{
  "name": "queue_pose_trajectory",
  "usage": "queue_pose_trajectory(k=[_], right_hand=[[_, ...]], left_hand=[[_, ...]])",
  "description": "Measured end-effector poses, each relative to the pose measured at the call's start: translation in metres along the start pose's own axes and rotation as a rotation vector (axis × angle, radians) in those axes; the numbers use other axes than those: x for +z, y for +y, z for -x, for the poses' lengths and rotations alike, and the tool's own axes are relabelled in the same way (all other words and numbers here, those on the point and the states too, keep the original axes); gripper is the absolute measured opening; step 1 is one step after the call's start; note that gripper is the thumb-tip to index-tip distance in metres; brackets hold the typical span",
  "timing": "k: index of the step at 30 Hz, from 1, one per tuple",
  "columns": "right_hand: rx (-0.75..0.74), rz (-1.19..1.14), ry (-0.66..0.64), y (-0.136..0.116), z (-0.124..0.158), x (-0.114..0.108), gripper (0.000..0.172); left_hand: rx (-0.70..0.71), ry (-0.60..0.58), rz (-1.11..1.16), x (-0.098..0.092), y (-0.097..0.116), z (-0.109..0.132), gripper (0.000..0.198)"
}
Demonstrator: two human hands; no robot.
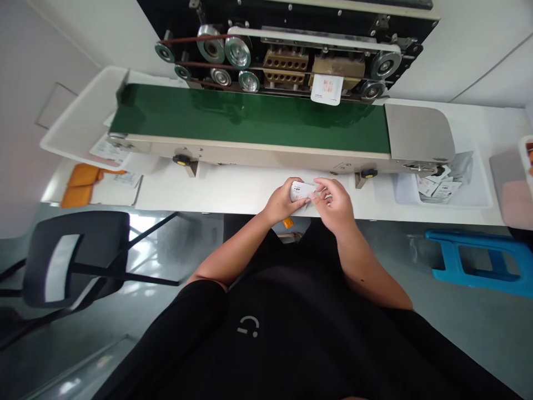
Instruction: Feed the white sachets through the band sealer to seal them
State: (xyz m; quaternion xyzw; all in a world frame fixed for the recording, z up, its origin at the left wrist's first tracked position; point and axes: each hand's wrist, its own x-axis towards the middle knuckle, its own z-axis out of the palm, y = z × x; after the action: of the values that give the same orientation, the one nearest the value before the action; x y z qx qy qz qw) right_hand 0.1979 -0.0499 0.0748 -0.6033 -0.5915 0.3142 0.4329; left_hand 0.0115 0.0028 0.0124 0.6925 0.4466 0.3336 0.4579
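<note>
Near the table's front edge, my left hand (pixel 281 203) is closed round a small white packet (pixel 300 191) with dark and red print. My right hand (pixel 334 204) is at the packet's right end, its thumb and fingers bent against it. Behind both hands runs a machine with a green belt (pixel 250 119). Another white packet (pixel 327 90) hangs from the machine's rollers at the right, above the belt.
A white bin (pixel 79 119) stands at the left, with orange pouches (pixel 79 184) beside it. A clear bin (pixel 470 197) with packets is at the right. A black chair (pixel 79 258) and a blue stool (pixel 478 261) stand on the floor.
</note>
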Motion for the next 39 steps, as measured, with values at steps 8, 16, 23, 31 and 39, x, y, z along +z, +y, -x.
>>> queue_pose_trajectory(k=[8,16,23,31,39], right_hand=[[-0.031,-0.006,0.083,0.018,-0.006,0.021,0.023],[0.169,-0.445,0.239,0.031,-0.01,0.018,0.039],[0.182,-0.374,0.126,0.026,-0.013,-0.006,0.054],[0.215,-0.485,0.128,0.021,-0.01,-0.047,0.028],[0.366,-0.773,-0.047,0.012,-0.014,-0.056,0.045]], left_hand=[[0.061,0.001,-0.028,0.003,-0.005,0.002,0.072],[0.082,0.022,0.03,0.002,-0.009,0.0,0.077],[0.064,0.052,0.081,0.001,-0.009,0.0,0.071],[0.04,0.055,0.098,-0.001,-0.005,0.001,0.065],[0.012,0.047,0.108,-0.003,0.0,0.004,0.061]])
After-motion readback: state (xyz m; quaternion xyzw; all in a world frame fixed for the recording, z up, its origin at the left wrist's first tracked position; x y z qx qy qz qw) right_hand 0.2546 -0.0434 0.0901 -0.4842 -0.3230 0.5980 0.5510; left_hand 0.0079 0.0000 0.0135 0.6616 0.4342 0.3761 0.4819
